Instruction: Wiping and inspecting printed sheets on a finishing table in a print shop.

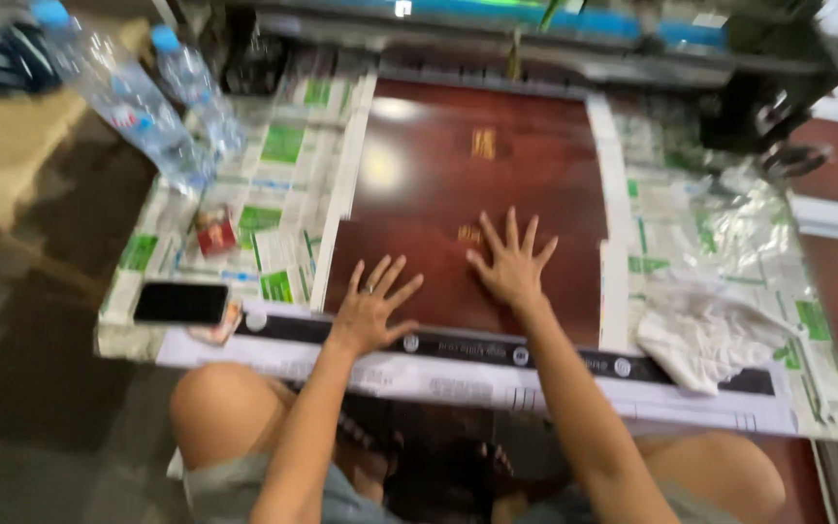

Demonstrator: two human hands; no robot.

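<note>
On the dark red board (458,184), near its front edge, both hands lie flat with the fingers spread wide and hold nothing. The left hand (370,311) rests palm down at the board's near left corner, a ring on one finger. The right hand (509,267) presses a little further up the board, beside a small gold mark in its glossy surface; a second gold mark sits higher up the board. Along the board's front edge runs a black strip (497,351) with round white spots. Left of the board, on printed green and white paper (278,194), lie a black phone (180,303) and a small red packet (215,233), and two clear water bottles (147,107) with blue caps stand beyond them. Right of the board a crumpled white cloth (705,335) lies on the same paper.
</note>
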